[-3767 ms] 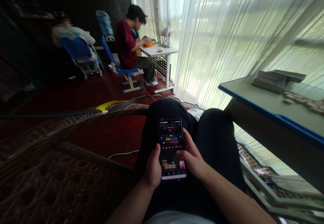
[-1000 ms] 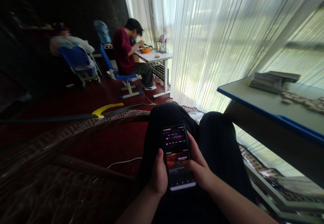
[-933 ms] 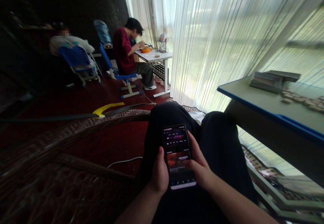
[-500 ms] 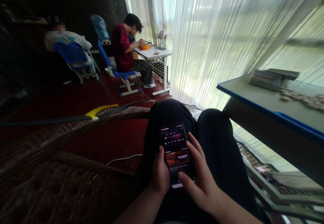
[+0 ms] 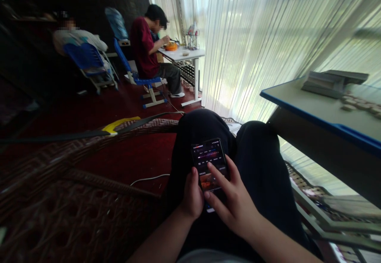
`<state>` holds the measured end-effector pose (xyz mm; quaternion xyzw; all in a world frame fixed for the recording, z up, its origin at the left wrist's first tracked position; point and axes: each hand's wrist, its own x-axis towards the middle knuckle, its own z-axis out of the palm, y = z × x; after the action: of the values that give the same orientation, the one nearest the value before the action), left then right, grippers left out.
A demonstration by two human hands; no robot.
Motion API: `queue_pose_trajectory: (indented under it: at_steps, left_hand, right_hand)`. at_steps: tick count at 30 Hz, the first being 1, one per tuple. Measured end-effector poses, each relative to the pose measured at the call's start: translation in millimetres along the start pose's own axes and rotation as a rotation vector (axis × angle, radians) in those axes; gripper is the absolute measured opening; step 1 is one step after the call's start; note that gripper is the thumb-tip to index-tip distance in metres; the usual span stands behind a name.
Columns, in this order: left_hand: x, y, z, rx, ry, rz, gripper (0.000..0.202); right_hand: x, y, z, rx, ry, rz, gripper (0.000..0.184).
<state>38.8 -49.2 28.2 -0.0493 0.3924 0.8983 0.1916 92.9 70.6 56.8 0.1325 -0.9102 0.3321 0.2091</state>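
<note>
A dark smartphone [image 5: 208, 156] with a lit screen rests over my lap, above my black trousers [image 5: 256, 156]. My left hand [image 5: 193, 195] grips its left edge, thumb up along the side. My right hand [image 5: 233, 201] lies over the lower half of the screen with fingers stretched out and spread, a fingertip touching the display. The phone's bottom end is hidden under that hand.
A blue-edged desk [image 5: 312, 114] at my right carries a stack of books [image 5: 333, 82] and small tiles [image 5: 361, 106]. White curtains [image 5: 253, 37] cover the window. A wicker armrest [image 5: 74, 199] fills the left. Farther off, a person in a red shirt [image 5: 144, 52] sits at a white table [image 5: 181, 54]; another person [image 5: 79, 43] sits behind.
My right hand left the phone's right edge and moved over the screen, fingers spreading across its lower half. The left hand keeps holding the phone. The view shifted slightly.
</note>
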Motion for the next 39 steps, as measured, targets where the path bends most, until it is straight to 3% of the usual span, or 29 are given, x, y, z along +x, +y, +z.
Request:
queue_pose_trajectory:
  at_steps: [5, 10, 24, 31, 39]
  left_hand:
    - [-3.7, 1.3, 0.2, 0.262, 0.068, 0.092, 0.066]
    - [-2.8, 3.9, 3.1, 0.187, -0.048, 0.081, 0.063]
    - [0.6, -5.0, 0.9, 0.106, -0.017, 0.123, 0.054]
    - [1.0, -7.9, -1.6, 0.17, 0.011, 0.155, 0.055]
    - [-1.1, -4.5, -0.4, 0.181, -0.078, 0.148, 0.054]
  right_hand:
    - [-1.3, -0.5, 0.9, 0.029, 0.019, 0.035, 0.063]
    - [-4.3, 3.1, 1.2, 0.069, 0.059, 0.02, 0.071]
    - [-9.1, 11.0, -4.7, 0.16, -0.013, 0.035, 0.08]
    - [-10.6, 14.8, 4.9, 0.208, 0.081, 0.082, 0.07]
    - [-7.2, 12.1, -2.3, 0.2, 0.078, 0.039, 0.065]
